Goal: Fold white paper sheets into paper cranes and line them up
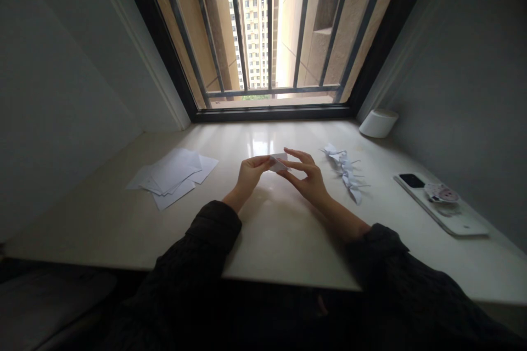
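A small folded piece of white paper (279, 161) is held up over the white sill, between my two hands. My left hand (250, 174) pinches its left edge between thumb and fingers. On the other side, my right hand (305, 175) has its thumb and a finger at the paper's right edge, with the upper fingers raised apart. Whether the right fingertips press on both faces is hard to see. Right of my right hand lies a row of several folded paper cranes (343, 169). Over on the left is a loose stack of white paper sheets (175, 171).
A phone (442, 205) with a round grip on its back lies at the right. Behind it, a white cylindrical object (379, 123) stands by the wall. The barred window (272, 115) closes off the sill's far side.
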Demonstrator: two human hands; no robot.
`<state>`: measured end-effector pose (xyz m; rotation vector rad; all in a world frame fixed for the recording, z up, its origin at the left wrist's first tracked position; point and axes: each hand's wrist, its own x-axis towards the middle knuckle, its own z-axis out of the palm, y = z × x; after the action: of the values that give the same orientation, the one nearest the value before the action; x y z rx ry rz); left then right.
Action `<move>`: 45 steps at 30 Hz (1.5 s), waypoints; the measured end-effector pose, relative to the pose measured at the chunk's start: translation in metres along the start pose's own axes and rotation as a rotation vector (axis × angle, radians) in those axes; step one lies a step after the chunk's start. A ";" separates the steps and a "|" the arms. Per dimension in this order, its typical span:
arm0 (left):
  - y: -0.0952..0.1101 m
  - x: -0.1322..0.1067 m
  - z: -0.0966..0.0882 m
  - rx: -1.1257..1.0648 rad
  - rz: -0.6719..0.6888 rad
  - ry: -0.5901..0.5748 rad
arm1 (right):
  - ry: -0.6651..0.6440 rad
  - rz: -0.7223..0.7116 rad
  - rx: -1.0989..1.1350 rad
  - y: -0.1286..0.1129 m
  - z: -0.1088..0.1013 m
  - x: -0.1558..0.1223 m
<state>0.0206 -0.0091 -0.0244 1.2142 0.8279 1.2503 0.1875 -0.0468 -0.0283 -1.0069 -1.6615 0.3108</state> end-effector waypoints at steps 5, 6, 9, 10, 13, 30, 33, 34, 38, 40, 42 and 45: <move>-0.005 0.002 -0.004 -0.035 -0.043 0.028 | 0.041 0.268 0.313 0.007 0.008 -0.002; -0.005 0.002 -0.003 -0.034 -0.044 0.028 | 0.050 0.305 0.361 0.009 0.010 -0.002; -0.004 0.002 -0.002 -0.025 -0.046 0.020 | 0.070 0.384 0.420 0.011 0.011 -0.002; -0.003 0.002 -0.002 -0.019 -0.045 0.023 | 0.070 0.405 0.421 0.011 0.011 -0.002; -0.002 0.002 -0.001 0.005 -0.037 0.038 | 0.055 0.446 0.406 0.010 0.010 -0.002; -0.001 -0.002 0.006 -0.161 -0.135 0.134 | -0.067 0.733 0.579 0.007 0.011 -0.004; -0.003 -0.002 0.006 -0.140 -0.125 0.153 | -0.072 0.731 0.559 0.008 0.011 -0.006; -0.003 -0.003 0.006 -0.123 -0.115 0.157 | -0.074 0.732 0.546 0.008 0.011 -0.006; -0.002 -0.003 0.004 0.021 -0.046 0.173 | -0.064 0.735 0.517 0.009 0.011 -0.004; 0.000 -0.003 0.003 0.125 0.009 0.156 | -0.024 0.722 0.526 0.010 0.010 -0.002; 0.001 -0.003 0.002 0.197 0.040 0.105 | 0.047 0.713 0.545 0.012 0.008 -0.001; -0.001 -0.002 0.000 0.230 -0.013 -0.011 | 0.156 0.707 0.581 0.016 0.006 0.001</move>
<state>0.0205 -0.0114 -0.0257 1.3951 0.9900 1.1599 0.1894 -0.0344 -0.0402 -1.0923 -0.9302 1.0825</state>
